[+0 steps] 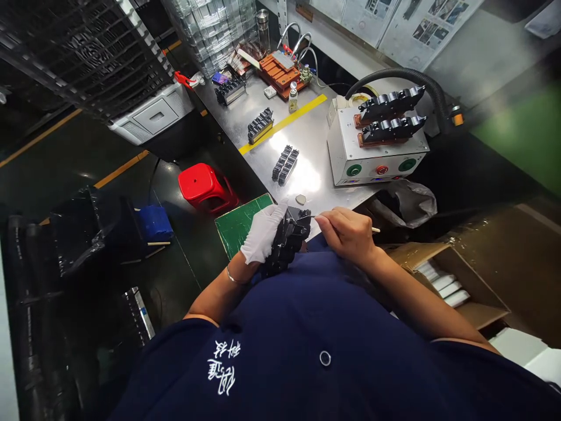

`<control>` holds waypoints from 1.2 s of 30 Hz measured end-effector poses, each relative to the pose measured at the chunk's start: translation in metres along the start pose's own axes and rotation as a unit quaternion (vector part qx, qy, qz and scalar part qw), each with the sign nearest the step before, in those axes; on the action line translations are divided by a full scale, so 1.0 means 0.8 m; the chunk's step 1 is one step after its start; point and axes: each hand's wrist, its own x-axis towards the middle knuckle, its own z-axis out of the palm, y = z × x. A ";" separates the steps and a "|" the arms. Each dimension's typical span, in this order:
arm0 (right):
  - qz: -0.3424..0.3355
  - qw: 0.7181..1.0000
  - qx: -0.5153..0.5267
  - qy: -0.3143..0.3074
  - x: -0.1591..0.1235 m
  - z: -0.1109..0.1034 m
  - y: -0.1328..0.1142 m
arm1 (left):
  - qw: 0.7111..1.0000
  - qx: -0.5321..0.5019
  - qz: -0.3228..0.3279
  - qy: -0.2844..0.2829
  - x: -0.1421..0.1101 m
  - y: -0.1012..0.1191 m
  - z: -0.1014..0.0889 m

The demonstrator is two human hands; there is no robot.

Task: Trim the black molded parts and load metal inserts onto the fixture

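1. Grips black molded part [287, 241] in gloved left hand [265, 233], just in front of navy shirt [298, 304].
2. Pinches slender tool [376, 230] in bare right hand [349, 235], tip at or very near the part.
3. Looks to be partway through this piece; impossible to judge the remaining amount.
4. See two ribbed black strips [288, 166] on tabletop [313, 149], nearer than yellow tape [309, 108]; unclear whether finished or waiting.

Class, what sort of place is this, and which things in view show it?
Probably a factory workshop: a metal table bears several similar black parts, and a box with red and green buttons stands on it.
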 end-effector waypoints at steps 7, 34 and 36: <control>0.019 0.999 0.032 -0.017 -0.001 0.007 0.002 | 1.000 0.008 -0.015 0.000 -0.003 0.002 0.001; 0.051 0.952 0.222 -0.205 0.011 -0.023 -0.009 | 0.997 0.010 0.065 0.051 -0.019 0.010 -0.005; 0.052 0.937 0.257 -0.230 0.012 -0.027 -0.008 | 0.996 0.014 0.073 0.048 -0.023 0.008 -0.006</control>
